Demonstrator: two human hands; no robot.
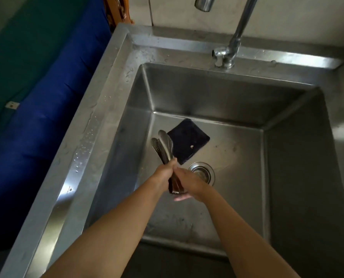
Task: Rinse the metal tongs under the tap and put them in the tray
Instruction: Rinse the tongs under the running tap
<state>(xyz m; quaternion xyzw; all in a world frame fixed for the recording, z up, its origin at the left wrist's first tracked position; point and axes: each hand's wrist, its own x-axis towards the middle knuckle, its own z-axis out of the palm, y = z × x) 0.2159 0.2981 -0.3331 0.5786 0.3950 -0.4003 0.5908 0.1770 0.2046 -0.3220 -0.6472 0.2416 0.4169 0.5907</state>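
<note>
The metal tongs (163,147) are held over the middle of the steel sink (217,97), jaws pointing up and away, arms pressed together. My left hand (164,173) is wrapped around the tongs' middle. My right hand (191,183) grips the handle end just below and to the right. The tap (235,37) rises from the back rim; its spout (204,4) hangs at the top edge. No water stream shows. No tray is in view.
A dark square sponge or cloth (189,140) lies on the sink floor behind the tongs. The drain (202,172) sits beside my right hand. Wet steel rim (91,125) runs along the left; a blue and green surface (37,97) lies beyond it.
</note>
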